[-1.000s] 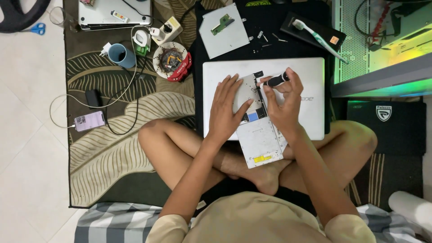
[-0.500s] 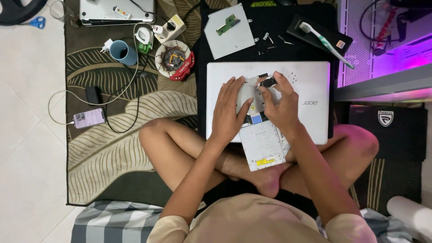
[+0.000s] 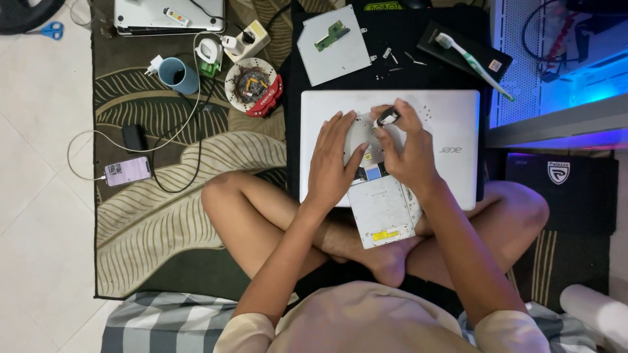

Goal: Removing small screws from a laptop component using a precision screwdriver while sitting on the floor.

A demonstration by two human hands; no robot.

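The person sits cross-legged on a mat [image 3: 163, 216] with a closed white laptop [image 3: 451, 124] lying across the legs, so its flat lid serves as a work surface at hand height.

**Drive.** A slim silver optical drive [image 3: 383, 209] lies on the laptop, its near end overhanging the laptop's edge above the legs. Lying flat, it presents its broad face upward to the tool.

**Left hand.** The left hand [image 3: 333, 163] rests palm down on the drive's far-left part, fingers spread and flat, grasping nothing. The flat pressure appears intended to stop the drive from sliding or turning.

**Right hand.** The right hand [image 3: 405, 147] has its fingers closed round a small black-handled screwdriver [image 3: 387, 117], held near the drive's far edge. The tip is hidden behind the fingers; whether it sits in a screw cannot be told. The pinch grip near the tip suits fine turning.

**Surroundings.**
- A second drive [image 3: 333, 46] with a green board lies on a black cloth [image 3: 405, 39] beyond the laptop, with small loose screws [image 3: 389, 62] near it; the dark cloth likely keeps them visible.
- A toothbrush [image 3: 474, 62] lies at the cloth's right.
- To the left, on the mat: a blue cup [image 3: 178, 75], a round dish [image 3: 252, 85] of small parts, and a phone [image 3: 127, 171] on a cable, all within reach but well apart from the hands.
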